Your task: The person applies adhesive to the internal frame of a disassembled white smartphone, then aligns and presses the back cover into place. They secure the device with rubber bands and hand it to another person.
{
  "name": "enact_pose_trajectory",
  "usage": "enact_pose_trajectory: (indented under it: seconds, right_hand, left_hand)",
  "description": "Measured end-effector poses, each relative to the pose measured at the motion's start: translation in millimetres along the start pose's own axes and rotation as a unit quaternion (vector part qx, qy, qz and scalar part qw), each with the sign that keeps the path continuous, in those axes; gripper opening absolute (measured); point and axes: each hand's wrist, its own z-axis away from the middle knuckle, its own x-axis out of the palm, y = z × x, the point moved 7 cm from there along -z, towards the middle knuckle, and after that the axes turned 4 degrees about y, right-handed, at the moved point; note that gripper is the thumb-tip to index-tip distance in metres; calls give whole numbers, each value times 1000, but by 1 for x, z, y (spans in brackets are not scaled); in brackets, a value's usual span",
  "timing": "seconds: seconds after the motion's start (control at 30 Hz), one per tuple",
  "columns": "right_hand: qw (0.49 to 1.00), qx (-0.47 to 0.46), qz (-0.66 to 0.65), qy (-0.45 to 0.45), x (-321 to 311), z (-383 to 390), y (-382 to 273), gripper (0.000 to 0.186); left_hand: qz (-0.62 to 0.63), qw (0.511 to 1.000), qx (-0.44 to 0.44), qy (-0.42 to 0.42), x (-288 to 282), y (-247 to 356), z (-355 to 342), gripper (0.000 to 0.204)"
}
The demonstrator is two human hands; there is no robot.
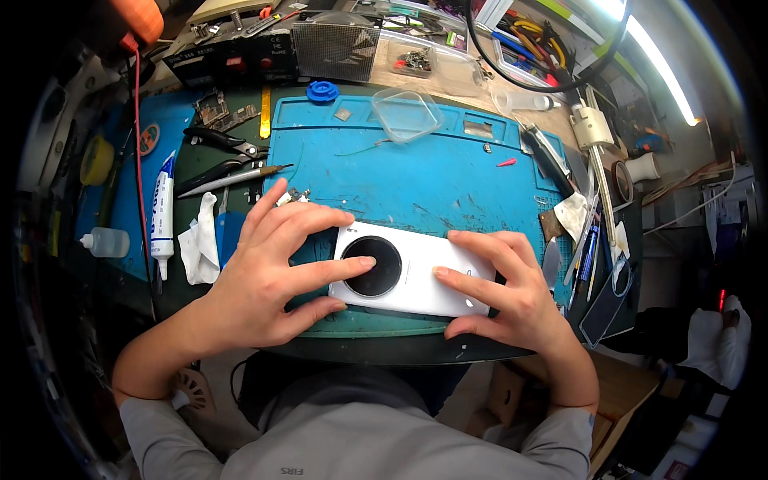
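Note:
A white smartphone (428, 276) lies back side up near the front edge of the blue work mat (400, 192), its large round black camera module (374, 276) to the left. My left hand (268, 272) grips the phone's left end: the thumb is at the lower corner, one finger at the upper corner, and another fingertip rests on the camera glass. At the right end, my right hand (520, 296) grips the phone with a finger on the upper edge and the thumb by the lower edge. Another of its fingertips presses the white back.
Left of the mat are a glue tube (162, 212), a white tissue (200, 244), cutting pliers (220, 140) and a dropper bottle (106, 242). A clear plastic box (406, 114) and a blue cap (322, 91) lie behind. Screwdrivers (588, 252) and a knife (548, 160) are at the right.

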Motion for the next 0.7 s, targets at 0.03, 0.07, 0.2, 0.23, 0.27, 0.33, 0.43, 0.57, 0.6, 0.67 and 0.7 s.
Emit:
enact_pose_trajectory:
  seconds: [0.03,0.07,0.2,0.23,0.27,0.33,0.43,0.57,0.6,0.67,0.7]
  right_hand:
    - [1000,-4,2,2,0,0,0,64]
    - [1000,-7,4,5,0,1,-1,64]
    - [1000,-11,17,0,0,2,-2,63]
    - [1000,-12,22,-3,-2,2,-3,59]
    - [1000,-13,26,-7,-3,2,-4,55]
    - [999,-18,32,18,-8,5,-5,46]
    - [998,-20,54,-14,-7,9,-4,48]
    - [998,-47,28,-6,-13,10,0,48]
    - [999,-51,13,-2,-15,12,2,48]
    - [998,-60,-3,19,-21,18,2,40]
    - [997,-63,-17,33,-23,22,4,35]
  left_hand:
    - [-5,1000,-1,1,0,1,1,51]
    - [-10,1000,-1,2,-1,2,1,51]
    - [-50,999,7,-2,-1,8,1,52]
    - [-60,998,13,-3,-1,8,1,53]
    - [-69,997,20,-4,-1,10,1,54]
    - [-90,996,25,-12,-1,14,-1,53]
    - [-124,991,46,-9,-1,20,0,54]
    - [-145,987,70,-19,5,23,1,57]
    - [-141,987,71,-21,6,23,1,57]
    - [-141,987,79,-14,7,27,0,58]
    - [-137,987,79,-7,6,29,0,59]
